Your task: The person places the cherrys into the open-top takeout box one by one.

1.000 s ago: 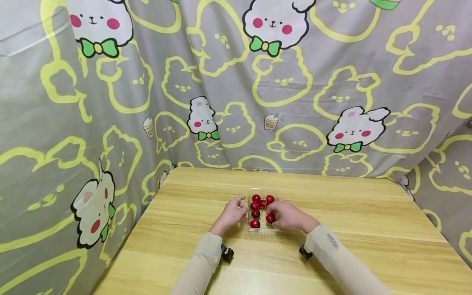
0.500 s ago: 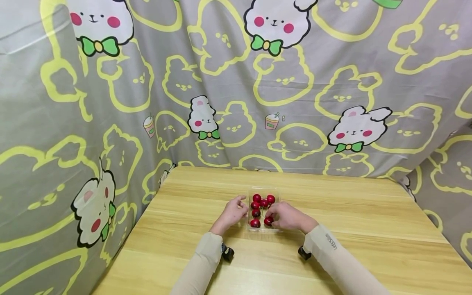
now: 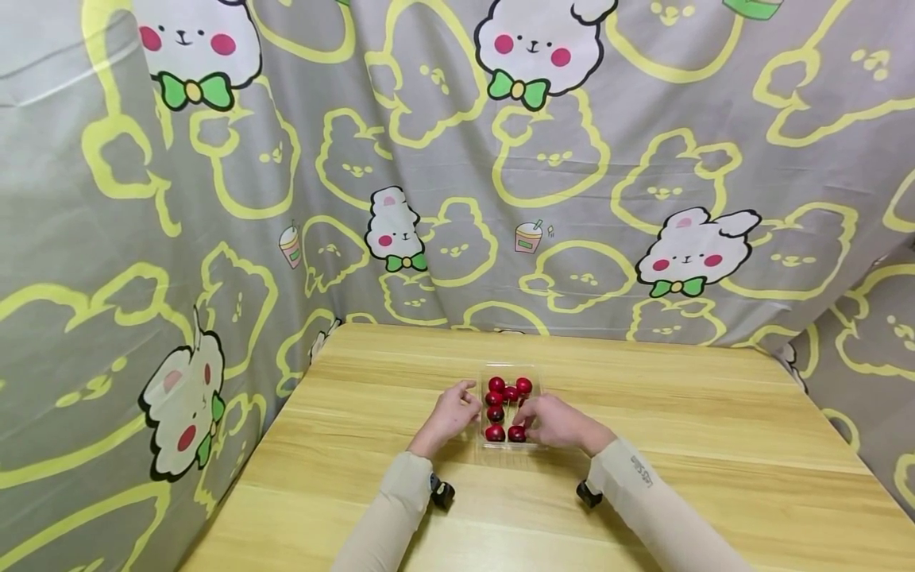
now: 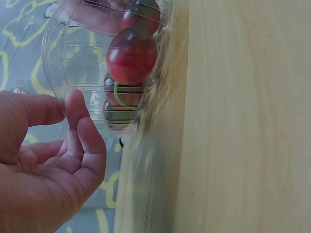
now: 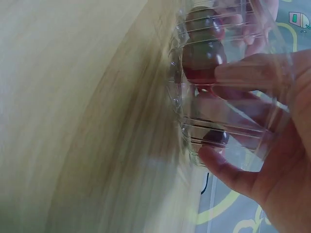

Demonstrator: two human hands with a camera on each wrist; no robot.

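Several dark red cherries (image 3: 495, 414) sit in a clear plastic box (image 3: 509, 366), mostly in a column along its left side. My left hand (image 3: 453, 409) is at the box's left wall, thumb and a finger pinching its rim in the left wrist view. My right hand (image 3: 561, 421) reaches over the right wall, its thumb and fingertips on the front right cherry (image 3: 517, 434). In the right wrist view one fingertip (image 5: 221, 73) overlaps that cherry's upper side, and another finger lies outside the wall. A green stem (image 4: 116, 92) shows through the plastic. The right hand hides part of the right column.
The box stands on a wood-grain table (image 3: 665, 405). A grey curtain (image 3: 443, 302) with yellow bear outlines and white rabbits hangs behind the table and along its sides. Each wrist carries a black camera mount (image 3: 442, 495).
The front right cherry has moved left and toward the box's front edge, with my right fingers following it. My left hand has stayed in place at the left wall.
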